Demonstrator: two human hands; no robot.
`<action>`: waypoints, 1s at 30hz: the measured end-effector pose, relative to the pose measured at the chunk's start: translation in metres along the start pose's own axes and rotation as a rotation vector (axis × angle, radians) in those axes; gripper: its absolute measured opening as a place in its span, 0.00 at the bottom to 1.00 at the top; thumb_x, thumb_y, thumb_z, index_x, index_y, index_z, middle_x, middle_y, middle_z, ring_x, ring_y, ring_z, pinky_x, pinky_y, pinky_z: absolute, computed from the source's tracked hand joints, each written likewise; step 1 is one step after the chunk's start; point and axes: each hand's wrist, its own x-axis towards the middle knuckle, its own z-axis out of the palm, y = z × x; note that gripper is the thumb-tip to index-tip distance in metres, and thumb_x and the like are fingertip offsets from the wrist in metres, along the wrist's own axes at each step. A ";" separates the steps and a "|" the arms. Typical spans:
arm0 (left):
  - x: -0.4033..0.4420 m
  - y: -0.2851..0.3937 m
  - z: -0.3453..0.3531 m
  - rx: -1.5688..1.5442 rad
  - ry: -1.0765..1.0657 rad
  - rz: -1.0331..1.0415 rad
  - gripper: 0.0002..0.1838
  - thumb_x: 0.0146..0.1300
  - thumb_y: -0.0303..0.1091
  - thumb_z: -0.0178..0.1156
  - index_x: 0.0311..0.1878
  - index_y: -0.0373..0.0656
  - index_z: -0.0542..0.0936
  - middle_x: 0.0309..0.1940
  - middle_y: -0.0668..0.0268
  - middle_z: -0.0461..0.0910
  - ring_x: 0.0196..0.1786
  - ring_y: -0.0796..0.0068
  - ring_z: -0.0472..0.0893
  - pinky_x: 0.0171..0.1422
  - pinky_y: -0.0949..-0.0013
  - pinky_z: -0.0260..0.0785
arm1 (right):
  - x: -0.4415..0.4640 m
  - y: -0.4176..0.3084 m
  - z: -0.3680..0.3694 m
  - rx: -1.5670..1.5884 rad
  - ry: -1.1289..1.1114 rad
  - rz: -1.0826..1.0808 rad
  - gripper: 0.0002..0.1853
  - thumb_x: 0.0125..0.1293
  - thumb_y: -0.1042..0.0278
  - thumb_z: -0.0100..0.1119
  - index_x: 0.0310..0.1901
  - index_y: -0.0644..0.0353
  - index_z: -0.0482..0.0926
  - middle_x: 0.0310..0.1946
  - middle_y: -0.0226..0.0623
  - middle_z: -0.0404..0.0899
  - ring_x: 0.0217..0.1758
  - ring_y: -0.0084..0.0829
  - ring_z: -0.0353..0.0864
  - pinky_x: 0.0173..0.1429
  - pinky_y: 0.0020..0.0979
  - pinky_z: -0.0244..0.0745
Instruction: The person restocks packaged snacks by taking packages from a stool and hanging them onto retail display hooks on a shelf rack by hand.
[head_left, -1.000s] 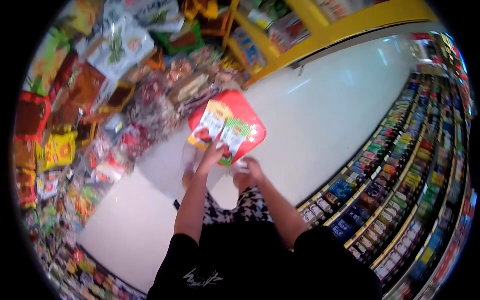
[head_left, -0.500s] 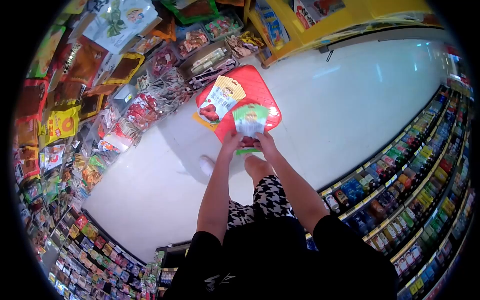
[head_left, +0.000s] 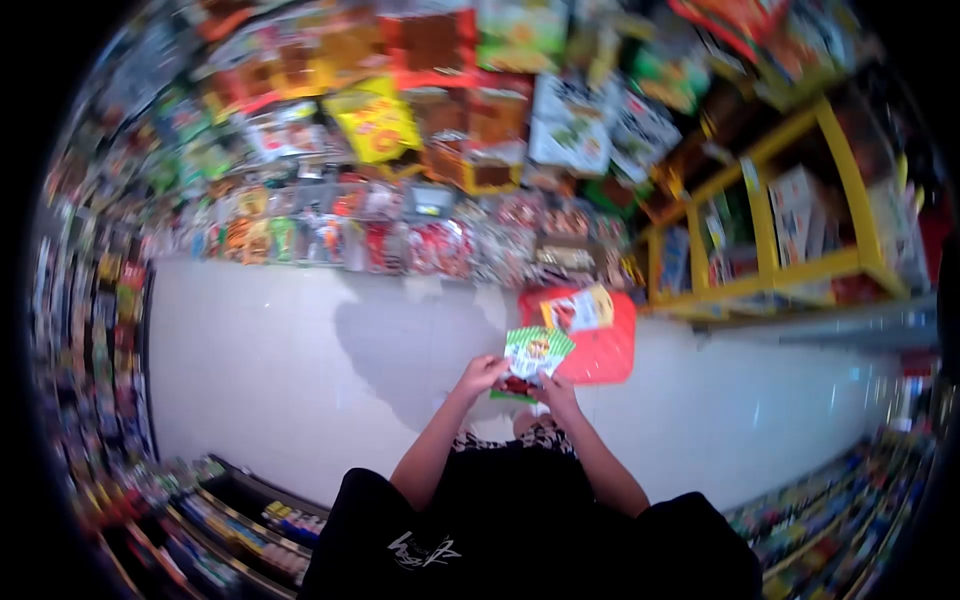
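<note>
Between my two hands is a green and white snack bag (head_left: 537, 351), with a dark red picture near its lower end. My left hand (head_left: 484, 374) grips its left edge, fingers closed on it. On the opposite side, my right hand (head_left: 556, 392) is closed on the bag's lower right edge. Just beyond the bag sits a red plastic stool or crate top (head_left: 606, 352). A second snack bag (head_left: 585, 309), yellow and white with a red picture, lies flat on that red surface.
Shelves of packaged snacks (head_left: 375, 120) line the far side, with small packets (head_left: 440, 247) in bins below. A yellow rack (head_left: 765, 225) stands at the right. Bottle shelves (head_left: 840, 520) run along the lower right, more shelves (head_left: 230, 530) lower left. Pale floor (head_left: 270, 340) lies between.
The view has swung left, so the snack shelves now stretch across the top and the red surface appears further right. Both hands still hold the green and white bag.
</note>
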 end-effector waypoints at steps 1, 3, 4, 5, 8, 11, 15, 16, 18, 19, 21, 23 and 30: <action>-0.017 -0.002 -0.027 -0.013 0.044 0.019 0.18 0.62 0.45 0.59 0.39 0.37 0.78 0.27 0.66 0.78 0.24 0.80 0.76 0.30 0.75 0.71 | 0.001 0.004 0.027 -0.039 -0.036 -0.020 0.14 0.67 0.63 0.53 0.48 0.63 0.73 0.39 0.35 0.79 0.34 0.26 0.80 0.37 0.25 0.76; -0.043 -0.005 -0.079 -0.061 0.129 0.075 0.18 0.61 0.46 0.60 0.36 0.37 0.78 0.25 0.66 0.77 0.23 0.80 0.75 0.29 0.75 0.70 | 0.004 0.012 0.083 -0.163 -0.062 -0.031 0.13 0.67 0.62 0.54 0.47 0.62 0.74 0.38 0.35 0.79 0.32 0.26 0.80 0.37 0.24 0.75; -0.055 -0.011 -0.105 -0.090 0.170 0.105 0.18 0.61 0.46 0.60 0.35 0.37 0.78 0.24 0.66 0.77 0.22 0.80 0.75 0.28 0.75 0.70 | 0.011 0.021 0.107 -0.148 -0.113 -0.012 0.12 0.66 0.62 0.54 0.45 0.62 0.74 0.37 0.36 0.80 0.30 0.26 0.81 0.36 0.24 0.76; -0.072 -0.020 -0.130 -0.116 0.206 0.125 0.18 0.61 0.46 0.60 0.34 0.37 0.78 0.24 0.66 0.76 0.22 0.80 0.75 0.28 0.75 0.70 | 0.014 0.034 0.131 -0.169 -0.170 -0.017 0.12 0.66 0.62 0.54 0.45 0.62 0.74 0.37 0.36 0.80 0.30 0.27 0.81 0.35 0.24 0.76; -0.120 -0.050 -0.205 -0.220 0.326 0.257 0.18 0.60 0.46 0.61 0.31 0.37 0.77 0.23 0.66 0.76 0.21 0.80 0.74 0.27 0.75 0.69 | 0.010 0.061 0.218 -0.292 -0.265 0.010 0.12 0.66 0.63 0.54 0.45 0.64 0.73 0.36 0.38 0.80 0.31 0.27 0.82 0.35 0.24 0.76; -0.172 -0.073 -0.268 -0.307 0.494 0.281 0.17 0.59 0.45 0.61 0.28 0.39 0.76 0.21 0.67 0.74 0.20 0.81 0.73 0.26 0.76 0.67 | 0.002 0.089 0.293 -0.418 -0.509 0.000 0.13 0.66 0.67 0.53 0.47 0.66 0.72 0.37 0.38 0.79 0.35 0.28 0.82 0.38 0.24 0.78; -0.229 -0.093 -0.327 -0.556 0.661 0.241 0.17 0.59 0.46 0.62 0.28 0.41 0.75 0.20 0.69 0.73 0.20 0.82 0.72 0.27 0.76 0.66 | -0.011 0.089 0.387 -0.706 -0.803 -0.038 0.13 0.67 0.69 0.51 0.49 0.68 0.73 0.38 0.39 0.80 0.37 0.26 0.82 0.42 0.24 0.78; -0.240 -0.103 -0.336 -0.627 0.676 0.254 0.17 0.59 0.46 0.62 0.28 0.42 0.75 0.20 0.70 0.73 0.20 0.82 0.71 0.27 0.76 0.66 | -0.016 0.092 0.404 -0.783 -0.869 -0.058 0.13 0.67 0.69 0.51 0.49 0.68 0.74 0.39 0.40 0.80 0.37 0.25 0.81 0.43 0.24 0.77; -0.253 -0.119 -0.347 -0.783 0.700 0.290 0.17 0.59 0.47 0.62 0.28 0.43 0.75 0.20 0.70 0.72 0.21 0.83 0.71 0.27 0.76 0.66 | -0.011 0.106 0.428 -0.856 -0.949 -0.044 0.13 0.67 0.69 0.51 0.48 0.67 0.75 0.35 0.39 0.81 0.35 0.24 0.81 0.41 0.23 0.76; -0.260 -0.119 -0.354 -0.815 0.730 0.295 0.17 0.59 0.47 0.62 0.27 0.43 0.75 0.18 0.71 0.71 0.19 0.83 0.70 0.26 0.77 0.65 | -0.009 0.106 0.442 -0.913 -0.982 -0.024 0.13 0.67 0.69 0.51 0.48 0.67 0.75 0.34 0.39 0.81 0.35 0.24 0.81 0.41 0.23 0.76; -0.264 -0.131 -0.372 -0.830 0.790 0.291 0.17 0.59 0.47 0.62 0.27 0.43 0.75 0.18 0.71 0.71 0.19 0.83 0.70 0.25 0.77 0.65 | -0.003 0.117 0.466 -0.982 -1.014 0.024 0.12 0.67 0.70 0.51 0.48 0.66 0.75 0.31 0.38 0.82 0.33 0.23 0.81 0.39 0.21 0.75; -0.271 -0.139 -0.390 -0.847 0.857 0.287 0.17 0.59 0.47 0.62 0.26 0.43 0.75 0.17 0.72 0.70 0.17 0.84 0.68 0.23 0.78 0.62 | -0.010 0.123 0.494 -1.007 -1.045 0.070 0.12 0.67 0.70 0.51 0.48 0.66 0.75 0.31 0.38 0.82 0.33 0.22 0.81 0.39 0.21 0.75; -0.284 -0.164 -0.458 -1.036 0.939 0.238 0.16 0.59 0.48 0.62 0.29 0.44 0.76 0.17 0.73 0.70 0.16 0.83 0.66 0.22 0.79 0.58 | 0.014 0.155 0.591 -1.108 -1.241 0.205 0.12 0.66 0.71 0.53 0.49 0.66 0.76 0.33 0.39 0.82 0.33 0.22 0.81 0.39 0.20 0.75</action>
